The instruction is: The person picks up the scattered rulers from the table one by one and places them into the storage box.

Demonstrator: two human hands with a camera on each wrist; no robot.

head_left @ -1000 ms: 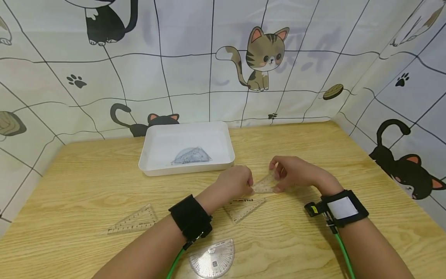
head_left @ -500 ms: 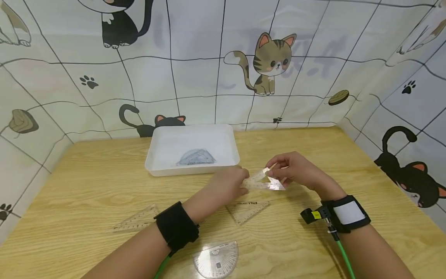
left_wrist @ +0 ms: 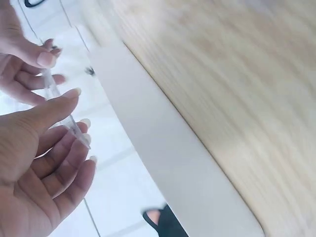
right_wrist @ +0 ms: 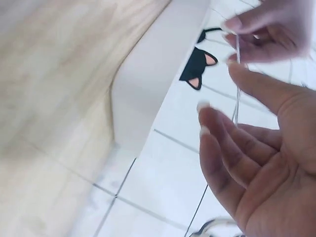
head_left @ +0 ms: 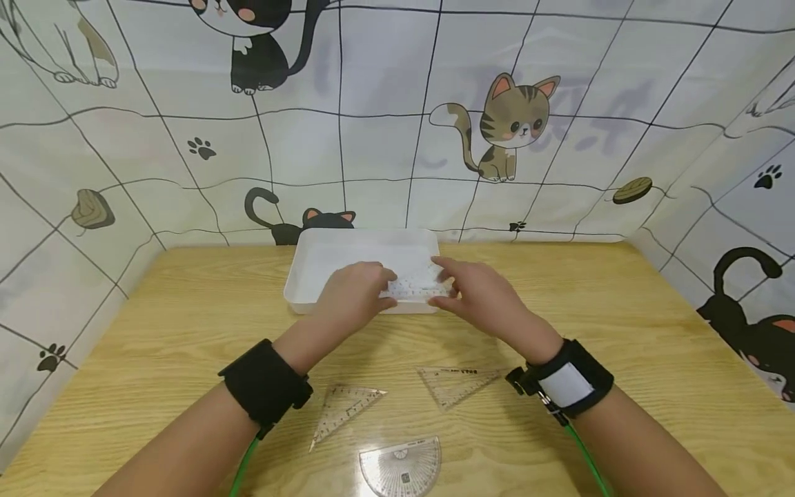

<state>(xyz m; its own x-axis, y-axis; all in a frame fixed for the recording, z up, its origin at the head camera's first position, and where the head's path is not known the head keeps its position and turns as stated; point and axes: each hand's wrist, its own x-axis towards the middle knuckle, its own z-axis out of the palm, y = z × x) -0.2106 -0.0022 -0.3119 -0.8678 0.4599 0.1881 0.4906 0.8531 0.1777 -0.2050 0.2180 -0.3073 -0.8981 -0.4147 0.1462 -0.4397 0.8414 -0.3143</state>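
Both hands hold a clear set square over the front wall of a white tray. My left hand pinches its left end between thumb and fingers. On its right end, my right hand does the same. In the left wrist view the set square appears nearly edge-on, above the tray rim. Nearer on the table lie a set square on the left, another set square on the right, and a clear protractor in front. The tray's contents are mostly hidden behind the hands.
A wooden table carries everything. Behind it and to the right hangs a white cloth with cat drawings. Black bands with cameras sit on both wrists, with green cables trailing down the forearms.
Both hands have carried the set square from the table, right of the tray, left and away to above the tray. The left loose set square has shifted right and turned. The view has swung left.
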